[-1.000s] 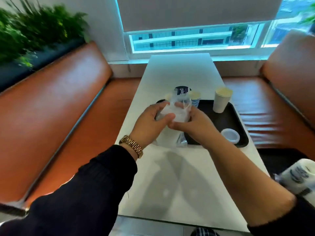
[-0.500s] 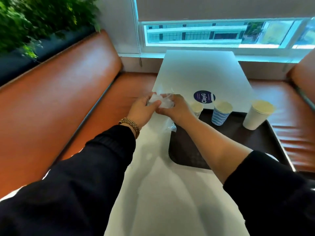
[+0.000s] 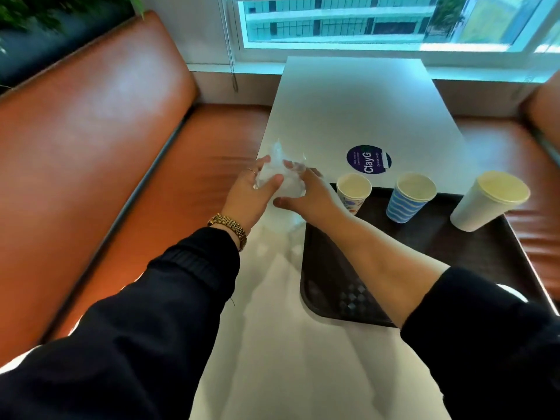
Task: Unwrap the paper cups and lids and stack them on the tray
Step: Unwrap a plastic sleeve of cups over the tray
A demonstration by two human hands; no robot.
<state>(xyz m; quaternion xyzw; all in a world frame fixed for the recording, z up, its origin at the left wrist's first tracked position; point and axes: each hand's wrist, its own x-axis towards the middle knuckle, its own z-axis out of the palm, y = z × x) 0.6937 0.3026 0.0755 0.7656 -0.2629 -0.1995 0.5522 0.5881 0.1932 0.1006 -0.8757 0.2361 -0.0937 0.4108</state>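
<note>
A round dark sticker (image 3: 368, 160) on the white surface (image 3: 348, 110) reads "ClayG"; its smaller print is illegible. The left hand (image 3: 247, 197) and right hand (image 3: 306, 195) together grip a crumpled clear wrapper (image 3: 283, 174) above the surface's left edge, just left of the tray (image 3: 333, 286). Three cups (image 3: 410, 197) stand upright along the tray's far side.

Both arms outstretched — left hand (image 3: 250, 195), right hand (image 3: 306, 197) close together (fingers curled).

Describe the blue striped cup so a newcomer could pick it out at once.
Find the dark tray on the white table. Three open paper cups stand along its far edge. The blue striped cup is the middle one, the only one with blue and white stripes.
</note>
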